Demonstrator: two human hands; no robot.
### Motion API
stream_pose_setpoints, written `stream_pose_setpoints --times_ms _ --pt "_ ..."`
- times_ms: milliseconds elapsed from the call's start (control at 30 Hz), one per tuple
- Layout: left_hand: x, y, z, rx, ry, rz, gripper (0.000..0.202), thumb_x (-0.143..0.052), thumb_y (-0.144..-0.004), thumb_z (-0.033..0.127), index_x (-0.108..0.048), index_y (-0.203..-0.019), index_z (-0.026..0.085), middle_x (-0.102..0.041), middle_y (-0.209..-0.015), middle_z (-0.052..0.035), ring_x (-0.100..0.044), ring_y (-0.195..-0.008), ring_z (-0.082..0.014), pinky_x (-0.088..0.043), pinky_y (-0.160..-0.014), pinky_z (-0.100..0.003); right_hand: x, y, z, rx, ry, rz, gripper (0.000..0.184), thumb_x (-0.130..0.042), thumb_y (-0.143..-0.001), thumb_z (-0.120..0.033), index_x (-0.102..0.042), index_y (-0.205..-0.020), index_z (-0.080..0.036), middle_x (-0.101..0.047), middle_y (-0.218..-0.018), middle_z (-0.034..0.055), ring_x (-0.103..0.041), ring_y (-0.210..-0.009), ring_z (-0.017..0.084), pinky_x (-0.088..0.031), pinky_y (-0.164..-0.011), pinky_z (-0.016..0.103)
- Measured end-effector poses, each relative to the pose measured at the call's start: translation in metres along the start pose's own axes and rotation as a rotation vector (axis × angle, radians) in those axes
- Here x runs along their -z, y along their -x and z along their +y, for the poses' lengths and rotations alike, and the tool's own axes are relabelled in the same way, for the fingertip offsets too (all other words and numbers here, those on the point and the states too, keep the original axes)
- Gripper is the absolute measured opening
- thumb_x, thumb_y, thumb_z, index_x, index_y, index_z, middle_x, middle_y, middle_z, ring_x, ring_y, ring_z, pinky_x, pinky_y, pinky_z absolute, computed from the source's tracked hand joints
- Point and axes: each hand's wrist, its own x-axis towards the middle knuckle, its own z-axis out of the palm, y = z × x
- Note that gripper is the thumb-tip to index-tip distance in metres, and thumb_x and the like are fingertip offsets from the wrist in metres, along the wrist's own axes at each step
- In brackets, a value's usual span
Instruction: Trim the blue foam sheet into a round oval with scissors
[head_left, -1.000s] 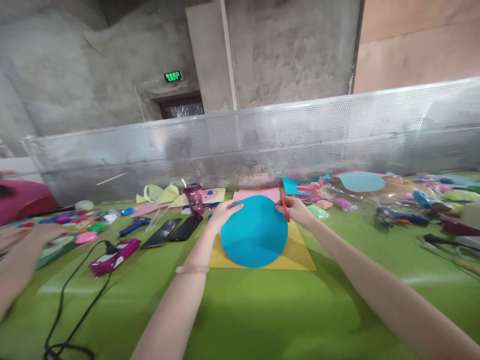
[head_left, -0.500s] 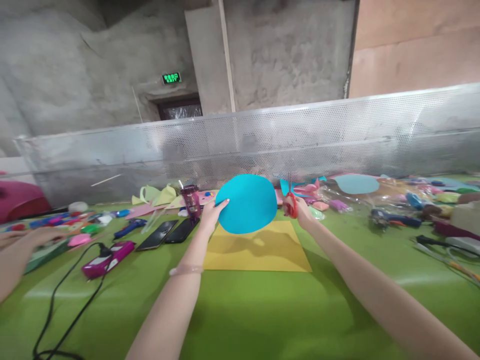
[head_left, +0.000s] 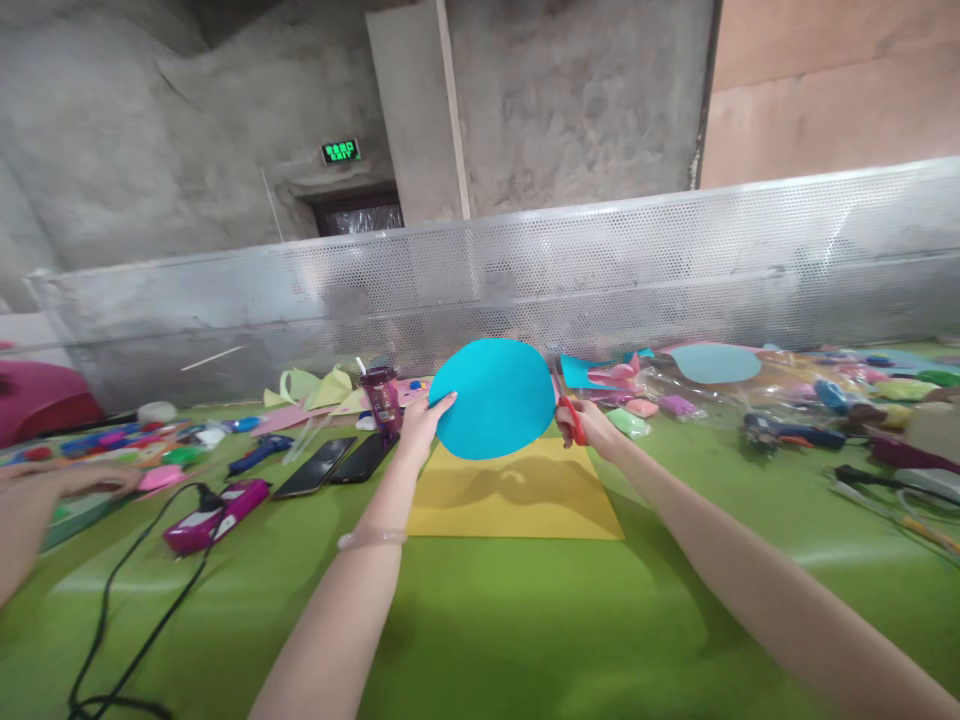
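Observation:
My left hand (head_left: 426,425) pinches the left edge of a round sheet of blue paper (head_left: 493,398), thumb on the near face. The disc is held up above a yellow sheet (head_left: 517,505) lying on the green table. In my right hand (head_left: 592,428) is a pair of red-handled scissors (head_left: 574,420), fingers closed around the handles. Their blades point up beside the disc's right edge; whether they touch the paper I cannot tell.
Left of my arm lie two phones (head_left: 315,468), a purple power strip (head_left: 217,517) with a black cable and a blue glue gun (head_left: 260,454). A drink cup (head_left: 382,402) stands behind. Another person's hand (head_left: 90,480) is at far left. A perforated metal barrier (head_left: 637,285) runs along the back.
My right hand has brought the scissors left, closer to the blue disc, and the blades have tilted. The disc has risen slightly. The other person's hand at left has shifted.

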Motion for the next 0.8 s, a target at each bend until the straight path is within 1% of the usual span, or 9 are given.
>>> stream_pose_setpoints --times_ms 233,500,800 --pt "-0.0001 0.0009 0.002 0.022 0.02 -0.022 0.049 -0.07 -0.053 0.049 -0.068 -0.089 0.015 -0.069 -0.086 -0.0092 -0.062 -0.084 -0.0274 -0.045 -0.078 -0.038 0.0001 0.0006 0.0014 -0.001 0.021 -0.046 0.022 -0.046 -0.068 -0.02 -0.042 -0.047 -0.017 -0.046 -0.038 -0.002 -0.043 -0.034 0.008 -0.041 -0.04 0.021" --pt "-0.0002 0.0009 0.0026 0.024 0.005 -0.019 0.049 -0.07 -0.054 0.05 -0.068 -0.089 0.016 -0.069 -0.088 -0.0084 -0.062 -0.086 -0.0273 -0.046 -0.078 -0.037 -0.0005 0.0013 -0.0006 0.022 0.005 -0.043 0.023 -0.046 -0.069 -0.02 -0.042 -0.047 -0.017 -0.048 -0.039 -0.0011 -0.045 -0.036 0.009 -0.041 -0.04 0.022" --pt "-0.0005 0.0001 0.0021 0.04 0.004 -0.041 0.05 -0.07 -0.053 0.05 -0.067 -0.089 0.016 -0.069 -0.09 -0.0089 -0.062 -0.086 -0.0272 -0.046 -0.078 -0.037 0.0006 -0.0026 0.0033 0.001 -0.006 -0.035 0.023 -0.048 -0.069 -0.021 -0.043 -0.047 -0.017 -0.048 -0.04 -0.0007 -0.045 -0.035 0.01 -0.041 -0.04 0.023"
